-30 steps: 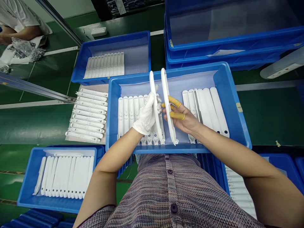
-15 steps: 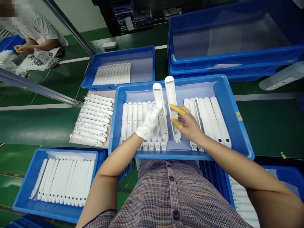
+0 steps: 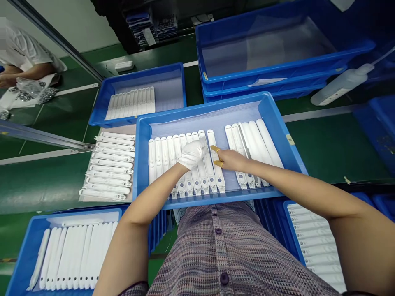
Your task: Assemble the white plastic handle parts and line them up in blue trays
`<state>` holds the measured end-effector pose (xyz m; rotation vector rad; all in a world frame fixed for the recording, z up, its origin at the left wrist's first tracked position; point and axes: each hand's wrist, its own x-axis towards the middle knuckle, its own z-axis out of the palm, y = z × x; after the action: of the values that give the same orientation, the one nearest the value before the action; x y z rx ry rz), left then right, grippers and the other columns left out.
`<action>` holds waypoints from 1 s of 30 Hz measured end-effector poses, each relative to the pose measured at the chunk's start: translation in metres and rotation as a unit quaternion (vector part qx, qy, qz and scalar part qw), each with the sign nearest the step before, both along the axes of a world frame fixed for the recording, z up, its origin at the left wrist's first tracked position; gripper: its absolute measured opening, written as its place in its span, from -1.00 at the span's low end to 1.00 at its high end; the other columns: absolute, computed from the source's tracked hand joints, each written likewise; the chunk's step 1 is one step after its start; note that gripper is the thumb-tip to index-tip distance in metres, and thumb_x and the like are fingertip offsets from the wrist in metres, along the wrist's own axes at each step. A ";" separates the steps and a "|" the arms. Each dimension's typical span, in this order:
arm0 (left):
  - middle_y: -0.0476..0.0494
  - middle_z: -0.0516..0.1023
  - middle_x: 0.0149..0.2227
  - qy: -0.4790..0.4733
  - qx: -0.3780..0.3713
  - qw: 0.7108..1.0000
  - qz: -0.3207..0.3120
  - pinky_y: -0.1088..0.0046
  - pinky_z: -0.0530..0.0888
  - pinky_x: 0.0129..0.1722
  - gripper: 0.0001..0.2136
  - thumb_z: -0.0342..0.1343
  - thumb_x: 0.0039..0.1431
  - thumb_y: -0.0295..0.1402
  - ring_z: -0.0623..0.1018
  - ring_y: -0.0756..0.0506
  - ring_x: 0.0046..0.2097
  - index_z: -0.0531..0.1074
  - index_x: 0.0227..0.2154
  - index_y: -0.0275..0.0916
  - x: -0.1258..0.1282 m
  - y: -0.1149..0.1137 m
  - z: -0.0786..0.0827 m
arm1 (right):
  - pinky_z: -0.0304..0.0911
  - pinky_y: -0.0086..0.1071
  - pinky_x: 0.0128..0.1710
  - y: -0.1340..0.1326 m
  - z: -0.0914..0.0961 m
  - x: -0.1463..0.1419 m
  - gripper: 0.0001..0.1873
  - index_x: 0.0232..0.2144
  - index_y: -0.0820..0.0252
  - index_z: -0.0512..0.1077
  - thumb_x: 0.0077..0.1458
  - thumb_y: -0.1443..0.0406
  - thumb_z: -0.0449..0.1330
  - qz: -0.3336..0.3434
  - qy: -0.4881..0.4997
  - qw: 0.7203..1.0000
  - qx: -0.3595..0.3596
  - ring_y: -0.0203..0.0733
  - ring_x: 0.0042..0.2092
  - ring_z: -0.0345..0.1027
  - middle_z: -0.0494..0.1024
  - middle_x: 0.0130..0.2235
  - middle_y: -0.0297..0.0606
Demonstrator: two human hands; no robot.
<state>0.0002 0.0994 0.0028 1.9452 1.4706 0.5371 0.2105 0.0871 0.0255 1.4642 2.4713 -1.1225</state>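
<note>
A blue tray (image 3: 141,164) lies in front of me with a row of long white plastic strips (image 3: 163,158) on its left side and a second group of strips (image 3: 253,142) on its right. My left hand (image 3: 193,153), in a white glove, is curled down on one strip (image 3: 204,174) near the right end of the left row. My right hand (image 3: 231,160), bare with yellow finger cots, pinches the outermost strip (image 3: 212,139) of that row, which lies flat beside the others.
Behind on the left is a blue tray (image 3: 101,113) holding strips, with loose strips on a sheet (image 3: 112,164) beside it. More trays of strips sit lower left (image 3: 18,246) and lower right (image 3: 317,246). Stacked blue trays (image 3: 277,68) and a white bottle (image 3: 339,86) stand behind. Another person (image 3: 24,61) works far left.
Both hands have lowered their upright strips into the tray. The two strips now lie flat at the right end of the left row. The view has shifted a little.
</note>
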 end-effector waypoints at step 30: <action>-0.24 0.60 0.15 -0.604 -0.171 0.777 0.040 -0.02 0.43 0.32 -0.62 0.35 0.20 -0.25 0.54 -0.31 0.26 0.53 0.06 -0.23 0.080 -0.023 0.059 | 0.25 0.06 0.31 0.031 0.056 0.036 -0.28 0.30 -0.07 0.36 0.24 -0.21 0.18 -0.142 0.457 0.878 0.005 0.05 0.29 0.33 0.43 0.30 -0.16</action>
<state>0.0800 0.0765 0.0617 0.8342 0.6833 1.1628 0.2468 0.1177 0.0812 1.5680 2.8009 -2.3086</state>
